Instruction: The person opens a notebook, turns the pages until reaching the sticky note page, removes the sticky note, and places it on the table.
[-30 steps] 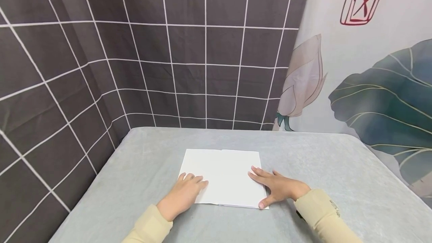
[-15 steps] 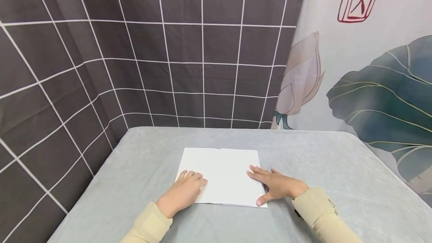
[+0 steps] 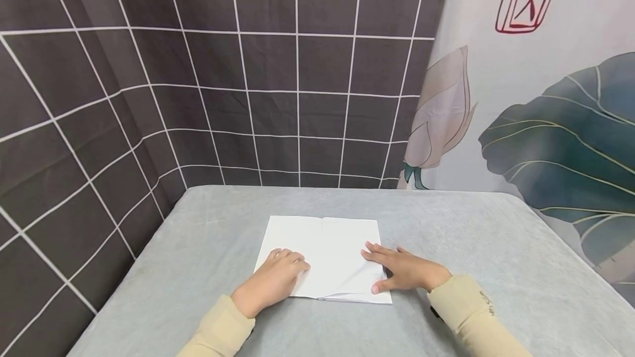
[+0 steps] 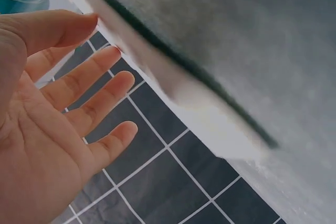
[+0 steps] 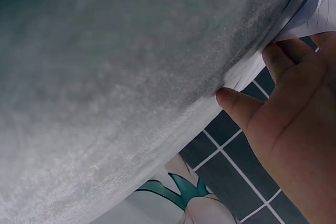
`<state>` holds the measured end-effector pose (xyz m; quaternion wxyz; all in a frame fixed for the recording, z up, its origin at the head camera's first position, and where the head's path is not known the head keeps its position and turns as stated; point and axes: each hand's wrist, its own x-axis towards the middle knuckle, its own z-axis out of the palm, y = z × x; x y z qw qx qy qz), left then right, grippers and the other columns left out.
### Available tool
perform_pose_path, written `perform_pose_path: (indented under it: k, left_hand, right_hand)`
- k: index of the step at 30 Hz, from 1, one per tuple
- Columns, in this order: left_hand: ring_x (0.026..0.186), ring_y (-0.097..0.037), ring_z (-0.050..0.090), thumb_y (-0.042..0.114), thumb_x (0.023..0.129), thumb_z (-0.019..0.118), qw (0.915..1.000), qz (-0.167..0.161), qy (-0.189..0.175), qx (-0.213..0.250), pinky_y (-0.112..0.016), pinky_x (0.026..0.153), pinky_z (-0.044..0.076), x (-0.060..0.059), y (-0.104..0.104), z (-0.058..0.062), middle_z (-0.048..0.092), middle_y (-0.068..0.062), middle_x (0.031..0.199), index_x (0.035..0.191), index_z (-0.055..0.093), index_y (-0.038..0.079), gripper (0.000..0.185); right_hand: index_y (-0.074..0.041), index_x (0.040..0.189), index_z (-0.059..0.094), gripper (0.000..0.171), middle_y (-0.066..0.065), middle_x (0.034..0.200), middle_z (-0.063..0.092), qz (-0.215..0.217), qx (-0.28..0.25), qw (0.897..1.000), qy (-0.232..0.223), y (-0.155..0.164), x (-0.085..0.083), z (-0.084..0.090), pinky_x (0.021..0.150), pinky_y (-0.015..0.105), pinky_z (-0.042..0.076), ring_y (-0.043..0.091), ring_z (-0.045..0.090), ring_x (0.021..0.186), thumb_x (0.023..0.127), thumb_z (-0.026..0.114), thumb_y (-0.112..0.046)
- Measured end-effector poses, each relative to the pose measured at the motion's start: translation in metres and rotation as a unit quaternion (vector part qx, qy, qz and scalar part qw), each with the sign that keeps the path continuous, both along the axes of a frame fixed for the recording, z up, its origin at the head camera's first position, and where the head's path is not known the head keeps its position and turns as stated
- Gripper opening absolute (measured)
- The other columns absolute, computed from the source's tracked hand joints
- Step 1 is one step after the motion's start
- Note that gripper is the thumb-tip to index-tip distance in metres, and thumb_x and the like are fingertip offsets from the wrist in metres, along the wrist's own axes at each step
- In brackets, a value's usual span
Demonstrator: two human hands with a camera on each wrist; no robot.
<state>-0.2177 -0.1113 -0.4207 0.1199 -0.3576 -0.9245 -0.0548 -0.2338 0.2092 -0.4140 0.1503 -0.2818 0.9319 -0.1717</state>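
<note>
An open notebook [image 3: 327, 252] with blank-looking white pages lies on the grey cloth. My left hand [image 3: 278, 277] rests over its left page, fingers loosely bent. In the left wrist view, the left hand [image 4: 63, 93] has its fingers spread beside the white page [image 4: 210, 124]. At the right page's outer edge lies my right hand [image 3: 409, 270], fingers extended and thumb near the lower corner. The sheet there buckles, its lower edge raised above the sheets below. Faintly ruled paper [image 5: 317, 17] rises near the right hand [image 5: 294, 98] in the right wrist view.
The notebook sits around the middle of a cloth-covered table [image 3: 218, 225]. Behind it hangs a dark curtain [image 3: 273, 109] with a white grid. To the right is a pale curtain [image 3: 476, 175] printed with a lotus bud and leaf.
My right thumb has slid slightly inward, and the right page, flat before, now bulges near its lower corner. The left hand has shifted slightly right on the page.
</note>
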Motion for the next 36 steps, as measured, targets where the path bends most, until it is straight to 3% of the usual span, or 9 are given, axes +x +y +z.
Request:
perform_pose_path:
  k: [10,14,20,25,31,36]
  left_hand:
    - [0.097,-0.016,0.061,0.009,0.087,0.065,0.9957,-0.038,0.070,0.046,-0.038,0.089,0.047,-0.002,0.010,0.001,0.068,0.002,0.101,0.104,0.071,0.016,0.019]
    - [0.098,-0.015,0.060,0.017,0.088,0.066,0.9944,-0.055,0.075,0.050,-0.037,0.091,0.046,-0.001,0.019,0.005,0.068,0.003,0.101,0.103,0.071,0.016,0.016]
    - [0.101,-0.014,0.059,0.037,0.088,0.066,0.9957,-0.066,0.056,0.034,-0.035,0.096,0.043,0.002,0.036,0.006,0.068,0.006,0.102,0.105,0.071,0.019,0.025]
    - [0.098,-0.012,0.058,0.048,0.083,0.067,0.9943,-0.077,0.072,0.015,-0.034,0.094,0.043,0.004,0.048,0.002,0.068,0.008,0.101,0.106,0.070,0.021,0.035]
    - [0.092,-0.010,0.057,0.051,0.079,0.069,0.9915,-0.069,0.108,-0.023,-0.033,0.091,0.043,0.007,0.057,-0.002,0.068,0.010,0.094,0.104,0.070,0.024,0.037]
    - [0.092,-0.010,0.057,0.048,0.079,0.070,0.9897,-0.067,0.114,-0.054,-0.035,0.094,0.043,0.010,0.062,0.000,0.069,0.011,0.093,0.103,0.070,0.024,0.034]
  right_hand:
    - [-0.010,0.147,0.039,0.081,0.015,0.157,0.027,-0.004,0.000,1.000,0.000,-0.001,0.000,0.001,0.107,0.069,0.018,0.037,0.030,0.142,0.083,0.063,-0.054]
    - [-0.010,0.147,0.039,0.080,0.015,0.157,0.027,-0.009,0.000,1.000,-0.001,-0.001,0.000,0.001,0.108,0.069,0.018,0.037,0.029,0.142,0.083,0.063,-0.053]
    - [-0.011,0.146,0.040,0.079,0.014,0.157,0.027,-0.020,0.004,1.000,-0.007,-0.002,-0.001,0.002,0.108,0.068,0.018,0.035,0.030,0.143,0.084,0.063,-0.053]
    - [-0.011,0.146,0.040,0.078,0.013,0.157,0.028,-0.024,0.006,1.000,-0.007,-0.003,0.000,0.003,0.109,0.067,0.019,0.034,0.030,0.143,0.084,0.063,-0.053]
    - [-0.012,0.146,0.040,0.078,0.012,0.157,0.028,-0.029,0.009,0.999,-0.012,-0.004,0.000,0.003,0.109,0.066,0.019,0.034,0.030,0.143,0.084,0.062,-0.053]
    - [-0.011,0.146,0.040,0.078,0.013,0.157,0.028,-0.030,0.006,0.999,-0.013,-0.004,0.000,0.003,0.109,0.067,0.019,0.034,0.030,0.143,0.084,0.063,-0.052]
